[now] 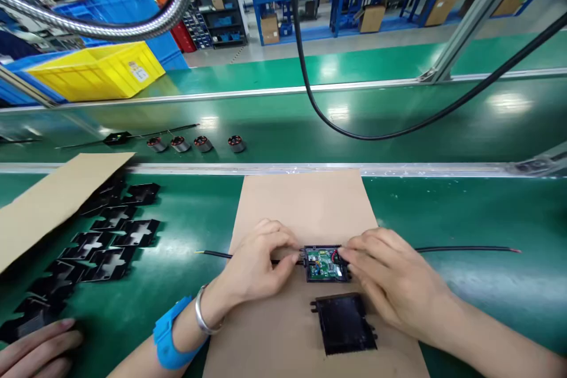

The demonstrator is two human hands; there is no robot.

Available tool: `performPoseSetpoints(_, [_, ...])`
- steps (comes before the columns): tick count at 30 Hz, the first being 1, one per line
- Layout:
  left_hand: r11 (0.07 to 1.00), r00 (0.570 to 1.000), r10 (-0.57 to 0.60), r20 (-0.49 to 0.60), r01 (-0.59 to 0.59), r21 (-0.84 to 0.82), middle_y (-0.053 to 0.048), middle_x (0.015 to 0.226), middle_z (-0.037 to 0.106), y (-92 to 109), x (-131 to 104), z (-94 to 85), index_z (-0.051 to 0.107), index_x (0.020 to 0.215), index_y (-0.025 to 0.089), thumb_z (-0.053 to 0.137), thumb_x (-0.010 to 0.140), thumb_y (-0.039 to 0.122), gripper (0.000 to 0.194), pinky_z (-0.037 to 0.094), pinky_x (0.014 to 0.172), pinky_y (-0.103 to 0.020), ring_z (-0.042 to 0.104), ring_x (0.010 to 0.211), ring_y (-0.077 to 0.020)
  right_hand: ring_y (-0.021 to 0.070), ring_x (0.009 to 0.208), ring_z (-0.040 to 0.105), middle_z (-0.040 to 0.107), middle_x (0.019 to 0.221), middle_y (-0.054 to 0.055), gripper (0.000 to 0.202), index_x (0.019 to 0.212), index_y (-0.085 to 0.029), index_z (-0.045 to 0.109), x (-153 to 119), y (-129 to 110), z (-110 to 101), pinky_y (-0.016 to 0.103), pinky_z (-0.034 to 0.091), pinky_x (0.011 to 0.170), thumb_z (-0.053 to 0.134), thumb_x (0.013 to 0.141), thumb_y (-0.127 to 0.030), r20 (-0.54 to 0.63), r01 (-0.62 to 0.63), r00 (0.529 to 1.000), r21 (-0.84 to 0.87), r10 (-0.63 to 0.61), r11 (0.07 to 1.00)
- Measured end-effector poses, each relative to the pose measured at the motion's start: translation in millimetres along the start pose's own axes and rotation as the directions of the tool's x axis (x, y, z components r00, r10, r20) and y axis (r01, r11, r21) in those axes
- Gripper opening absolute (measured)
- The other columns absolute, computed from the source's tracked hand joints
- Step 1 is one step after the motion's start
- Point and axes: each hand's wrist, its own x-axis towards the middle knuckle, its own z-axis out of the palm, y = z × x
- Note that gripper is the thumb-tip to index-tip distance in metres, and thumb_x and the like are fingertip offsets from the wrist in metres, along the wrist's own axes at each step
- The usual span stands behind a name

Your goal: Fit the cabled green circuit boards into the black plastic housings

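A small black plastic case (306, 274) with a green circuit board (322, 264) inside lies on a cardboard sheet (305, 201). At the case's left end, my left hand (266, 257) pinches the black cable (217, 254), whose stripped yellowish tip sticks out to the left. My right hand (394, 277) has its fingertips closed on the case's right edge, by the red and black wires (335, 257); its thumb is partly hidden. Another black cable (465, 249) runs out from behind this hand. Just below the case lies a flat black cover (344, 323).
Several black plastic housings (113, 263) lie at left beside another cardboard sheet (57, 201). Another person's hand (39, 351) is at lower left. Several metal cylindrical parts (202, 143) stand beyond the metal rail (212, 169). A black cable loop (376, 137) hangs overhead.
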Motion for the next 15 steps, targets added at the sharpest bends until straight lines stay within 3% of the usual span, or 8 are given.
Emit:
performPoseSetpoints(4, [0.999, 0.995, -0.043, 0.086, 0.04, 0.034, -0.002, 0.084, 0.062, -2.0, 3.1, 4.8, 0.064, 0.08, 0.019, 0.061, 0.078, 0.011, 0.009, 0.043, 0.078, -0.032, 0.054, 0.086, -0.0187, 0.0265, 0.091, 0.05, 0.061, 0.1, 0.013, 0.033, 0.116, -0.009, 0.062, 12.4, -30.9, 21.4, 0.042, 0.042, 0.078, 0.049, 0.087, -0.017, 0.084, -0.052, 0.994, -0.129, 0.064, 0.99])
performPoseSetpoints(8, [0.999, 0.993, -0.043, 0.108, 0.039, 0.034, -0.002, 0.08, 0.061, -1.9, 3.4, 8.9, 0.064, 0.077, 0.018, 0.06, 0.081, 0.011, 0.009, 0.043, 0.077, -0.03, 0.054, 0.084, -0.0175, 0.0278, 0.091, 0.049, 0.062, 0.1, 0.014, 0.038, 0.113, -0.005, 0.065, 20.4, -47.7, 39.0, 0.044, 0.04, 0.08, 0.055, 0.086, -0.03, 0.079, -0.024, 0.996, -0.249, 0.045, 0.968])
performPoseSetpoints(15, [0.981, 0.993, 0.004, 0.116, -0.027, 0.193, -0.004, 0.085, 0.059, 2.0, -0.2, 14.3, 0.063, 0.082, 0.017, 0.053, 0.087, 0.016, 0.011, 0.044, 0.078, -0.03, 0.054, 0.086, -0.0185, 0.0247, 0.081, 0.049, 0.061, 0.084, 0.009, 0.021, 0.086, -0.012, 0.071, 35.8, -47.3, 34.7, 0.041, 0.04, 0.071, 0.055, 0.086, -0.026, 0.122, 0.002, 0.992, -0.225, 0.026, 0.974])
